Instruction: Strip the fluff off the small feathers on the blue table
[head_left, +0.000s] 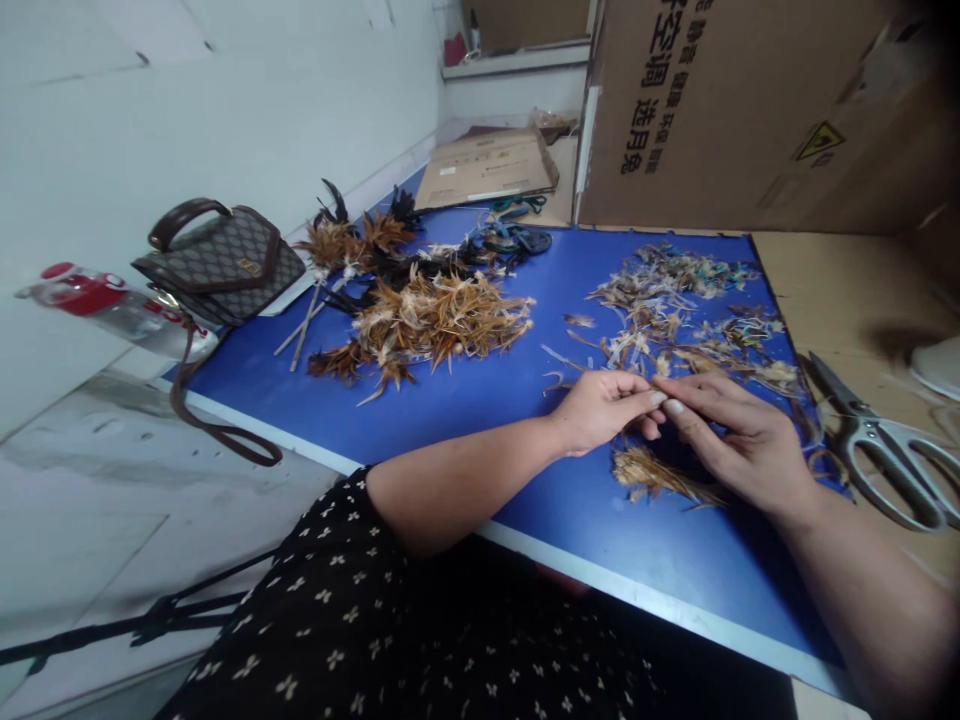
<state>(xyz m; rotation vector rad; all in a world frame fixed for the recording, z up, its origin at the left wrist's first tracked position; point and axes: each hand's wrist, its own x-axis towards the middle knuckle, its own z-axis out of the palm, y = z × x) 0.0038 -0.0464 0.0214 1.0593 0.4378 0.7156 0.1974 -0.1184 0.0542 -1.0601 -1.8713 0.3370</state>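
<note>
My left hand [611, 408] and my right hand [739, 430] meet above the blue tabletop [450, 440], fingertips pinched together. Between them shows a thin brownish sliver, most of it hidden by the fingers, so its kind is unclear. Just below the hands lies a bunch of golden-brown feathers [652, 472], partly under my right hand. Beyond the fingers spreads a loose litter of feather scraps [660, 300]. Left of my hands is a big heap of brown feather bundles [442, 315], with darker feathers [375, 230] behind it.
Large scissors [874, 430] lie on the cardboard at right. A handbag [225, 260] and a water bottle [124, 305] stand at the left edge. Cardboard boxes [720, 120] close off the back, and a flat carton [487, 165] lies near the wall.
</note>
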